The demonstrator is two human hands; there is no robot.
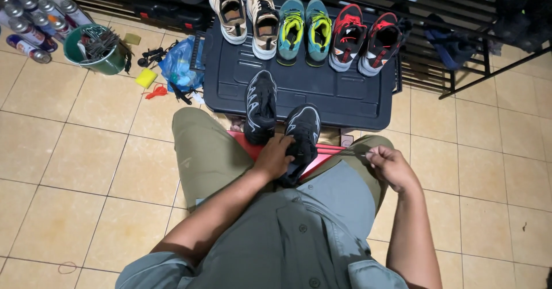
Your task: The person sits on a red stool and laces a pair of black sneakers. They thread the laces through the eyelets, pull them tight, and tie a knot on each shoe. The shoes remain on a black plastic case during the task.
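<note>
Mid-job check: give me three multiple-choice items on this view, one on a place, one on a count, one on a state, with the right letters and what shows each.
1. Where is the green bucket?
A. on the black lid
B. on the tiled floor, upper left
C. on the person's lap

2. How many shoes stand in the row at the far edge of the black bin lid?
A. four
B. six
C. eight

3. What is the left hand doing?
A. gripping a black sneaker
B. lying flat on the floor
C. holding the bucket

Answers: B, the bucket stands on the tiles beside spray cans; B, three pairs line up; A, its fingers close on the sneaker while the right hand is apart, closed.
</note>
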